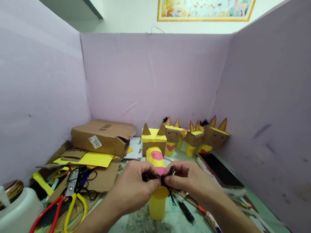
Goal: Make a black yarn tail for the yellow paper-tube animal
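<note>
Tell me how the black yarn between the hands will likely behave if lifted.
The black yarn is probably floppy: its loose ends dangle below the left hand and right hand. It looks light, being only thin strands pinched at the fingertips. It may tangle, since the strands bunch together there.

"What's that cardboard animal figure (153, 154) like?"

"Head uppermost: a boxy, yellow-topped head (155, 134) with two pointed brown ears (145, 129), above a yellow, pink-spotted body (152, 156)."

"And the black yarn (163, 180)?"

"Bunched at its near side, loose strands dangling; whether it's knotted, I can't tell."
</note>
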Demonstrator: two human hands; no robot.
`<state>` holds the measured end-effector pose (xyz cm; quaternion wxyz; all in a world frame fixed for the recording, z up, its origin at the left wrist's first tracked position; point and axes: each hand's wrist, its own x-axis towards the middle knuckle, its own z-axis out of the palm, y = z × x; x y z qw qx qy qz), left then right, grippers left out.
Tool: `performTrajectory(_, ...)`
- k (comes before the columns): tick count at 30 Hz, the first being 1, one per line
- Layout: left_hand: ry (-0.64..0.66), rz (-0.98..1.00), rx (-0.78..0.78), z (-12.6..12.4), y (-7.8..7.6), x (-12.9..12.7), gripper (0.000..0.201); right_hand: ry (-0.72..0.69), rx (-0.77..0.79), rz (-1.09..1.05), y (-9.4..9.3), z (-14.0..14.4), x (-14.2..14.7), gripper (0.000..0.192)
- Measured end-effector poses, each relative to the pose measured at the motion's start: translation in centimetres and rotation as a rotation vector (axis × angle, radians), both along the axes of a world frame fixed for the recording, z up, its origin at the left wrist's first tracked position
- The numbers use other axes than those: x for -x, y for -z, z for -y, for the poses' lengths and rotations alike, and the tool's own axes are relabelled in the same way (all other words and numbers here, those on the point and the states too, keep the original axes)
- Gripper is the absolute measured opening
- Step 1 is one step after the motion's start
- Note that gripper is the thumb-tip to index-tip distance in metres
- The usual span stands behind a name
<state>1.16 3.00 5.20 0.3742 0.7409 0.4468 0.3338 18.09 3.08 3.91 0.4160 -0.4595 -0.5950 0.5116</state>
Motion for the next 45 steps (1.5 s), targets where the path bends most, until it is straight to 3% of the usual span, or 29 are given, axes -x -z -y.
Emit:
performTrajectory(7,-0.016,0.132,-0.017,0.1,0.2,-0.8,0.017,-0.001,-0.162,0.138,0.2,0.3,0.2,0.011)
performTrajectory(11,-0.047,0.240,0.025,0.2,0.0,-0.5,0.029,0.044,-0.124,0.081,0.6,0.1,0.4,0.016)
performTrajectory(13,-0.036,0.182,0.037,0.2,-0.4,0.1,0.044,0.031,-0.084,0.026,0.7,0.0,0.4,0.015)
performTrajectory(16,0.006,-0.064,0.046,0.2,-1.0,1.0,0.058,0.057,-0.044,-0.015,0.5,0.0,0.4,0.016)
performTrajectory(19,-0.010,-0.205,0.036,0.2,-0.9,1.1,0.042,0.120,-0.006,-0.059,0.2,0.0,0.5,0.020)
performTrajectory(21,-0.009,-0.140,0.030,0.1,-0.5,0.8,0.022,0.132,0.013,-0.091,-0.1,0.1,0.6,0.021)
performTrajectory(23,-0.001,-0.026,0.037,0.0,-0.1,0.4,0.014,0.114,0.005,-0.114,-0.4,0.3,0.5,0.018)
performTrajectory(27,-0.019,0.096,0.071,0.0,0.1,-0.2,0.015,0.073,-0.107,0.003,-0.3,0.6,0.4,0.014)
performTrajectory(33,-0.036,0.196,0.074,0.1,0.2,-0.7,0.015,0.123,-0.196,0.153,0.4,0.4,0.8,0.010)
performTrajectory(40,-0.096,0.111,0.029,-0.3,0.3,-0.7,0.014,0.112,-0.056,-0.059,0.3,0.0,0.6,0.007)
performTrajectory(45,-0.078,0.092,0.015,0.0,0.5,-0.8,0.014,0.094,-0.016,-0.077,0.3,0.0,0.5,0.008)
